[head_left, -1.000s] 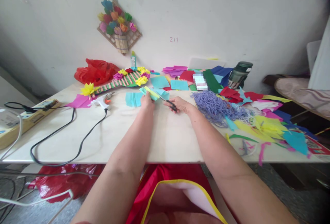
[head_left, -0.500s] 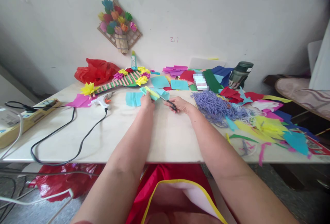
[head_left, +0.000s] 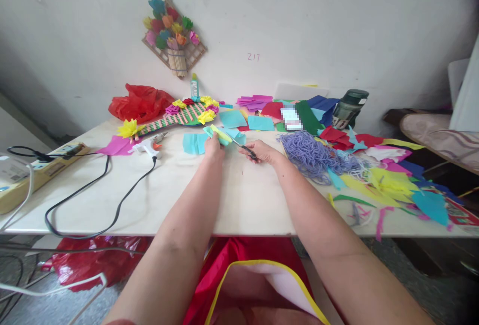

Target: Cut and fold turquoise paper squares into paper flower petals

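At the centre of the frame both hands meet on the table [head_left: 243, 205]: the left hand [head_left: 214, 146] with folded paper [head_left: 219, 134], the right hand [head_left: 264, 151] beside it with scissors [head_left: 243, 148]. A glue gun [head_left: 148, 146] lies at left-centre, yarn [head_left: 312, 153] at right-centre, paper scraps [head_left: 389, 180] further right. A bottle [head_left: 193, 87] stands behind, against the wall.

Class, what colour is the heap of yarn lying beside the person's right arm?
The yarn heap is lavender purple, seen in the head view.
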Demonstrator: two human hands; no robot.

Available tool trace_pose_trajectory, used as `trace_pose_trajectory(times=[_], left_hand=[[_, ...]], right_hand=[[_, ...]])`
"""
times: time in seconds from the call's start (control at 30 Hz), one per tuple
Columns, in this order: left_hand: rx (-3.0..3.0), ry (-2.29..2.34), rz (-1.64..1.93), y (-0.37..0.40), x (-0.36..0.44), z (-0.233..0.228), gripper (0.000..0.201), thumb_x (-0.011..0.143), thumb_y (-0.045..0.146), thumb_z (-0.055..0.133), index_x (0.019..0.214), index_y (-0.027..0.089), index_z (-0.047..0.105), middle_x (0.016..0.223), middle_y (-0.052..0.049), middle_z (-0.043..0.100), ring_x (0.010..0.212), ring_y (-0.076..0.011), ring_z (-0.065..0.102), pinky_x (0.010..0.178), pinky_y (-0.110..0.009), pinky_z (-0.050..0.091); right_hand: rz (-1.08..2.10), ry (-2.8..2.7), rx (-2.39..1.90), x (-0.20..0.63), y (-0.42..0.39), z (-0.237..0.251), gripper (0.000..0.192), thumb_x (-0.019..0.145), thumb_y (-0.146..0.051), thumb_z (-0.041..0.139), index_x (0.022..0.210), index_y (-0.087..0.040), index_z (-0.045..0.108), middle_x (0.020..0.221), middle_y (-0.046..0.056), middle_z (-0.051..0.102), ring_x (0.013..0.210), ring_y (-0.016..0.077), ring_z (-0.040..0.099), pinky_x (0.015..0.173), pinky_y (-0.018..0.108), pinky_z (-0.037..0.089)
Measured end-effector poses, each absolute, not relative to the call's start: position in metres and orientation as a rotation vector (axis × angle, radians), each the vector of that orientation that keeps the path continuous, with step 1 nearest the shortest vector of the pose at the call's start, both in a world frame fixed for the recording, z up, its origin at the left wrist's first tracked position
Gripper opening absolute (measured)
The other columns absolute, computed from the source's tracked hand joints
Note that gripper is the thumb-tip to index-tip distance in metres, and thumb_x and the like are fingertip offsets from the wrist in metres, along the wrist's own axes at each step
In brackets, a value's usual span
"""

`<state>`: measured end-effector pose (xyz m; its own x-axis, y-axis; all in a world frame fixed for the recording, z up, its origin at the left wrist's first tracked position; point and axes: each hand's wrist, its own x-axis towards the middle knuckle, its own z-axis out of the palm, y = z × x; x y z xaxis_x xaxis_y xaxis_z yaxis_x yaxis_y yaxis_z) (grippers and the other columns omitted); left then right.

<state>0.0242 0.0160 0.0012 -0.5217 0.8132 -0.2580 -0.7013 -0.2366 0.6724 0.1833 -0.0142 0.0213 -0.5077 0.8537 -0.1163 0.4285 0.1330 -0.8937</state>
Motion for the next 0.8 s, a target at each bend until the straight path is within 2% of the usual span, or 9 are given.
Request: trace_pose_trajectory(times=[0.23, 0.47, 0.8], left_hand=[[0.178, 0.927, 1.923, 0.0175, 0.0238, 0.0007, 0.01, 0.081, 0.013, 0.05, 0.072, 0.017, 0.051, 0.071, -0.001, 0.058, 0.083, -0.0132, 0.062, 0.075, -0.026, 0.05], [0.165, 0.951, 1.908, 0.0176, 0.0233, 0.0006, 0.008, 0.08, 0.015, 0.052, 0.072, 0.017, 0.052, 0.073, -0.001, 0.059, 0.082, -0.013, 0.062, 0.073, -0.025, 0.05], [0.156, 0.941, 1.91, 0.0193, 0.0216, -0.0004, 0.009, 0.081, 0.013, 0.05, 0.073, 0.016, 0.051, 0.076, -0.002, 0.06, 0.086, -0.0137, 0.062, 0.076, -0.026, 0.051]], right_hand=[[1.316, -2.012, -1.22, 0.183, -0.0136, 0.0209, 0.036, 0.07, -0.046, 0.063, 0.061, -0.016, 0.048, 0.044, -0.007, 0.043, 0.031, 0.0023, 0.035, 0.031, 0.017, 0.021], [1.32, -2.012, -1.208, 0.1833, -0.0131, 0.0196, 0.033, 0.069, -0.045, 0.064, 0.065, -0.015, 0.052, 0.044, -0.007, 0.042, 0.032, 0.0024, 0.033, 0.033, 0.018, 0.02], [1.319, -1.989, -1.134, 0.184, -0.006, 0.012, 0.035, 0.065, -0.045, 0.066, 0.069, -0.012, 0.058, 0.043, -0.008, 0.041, 0.034, 0.0019, 0.032, 0.035, 0.018, 0.023]])
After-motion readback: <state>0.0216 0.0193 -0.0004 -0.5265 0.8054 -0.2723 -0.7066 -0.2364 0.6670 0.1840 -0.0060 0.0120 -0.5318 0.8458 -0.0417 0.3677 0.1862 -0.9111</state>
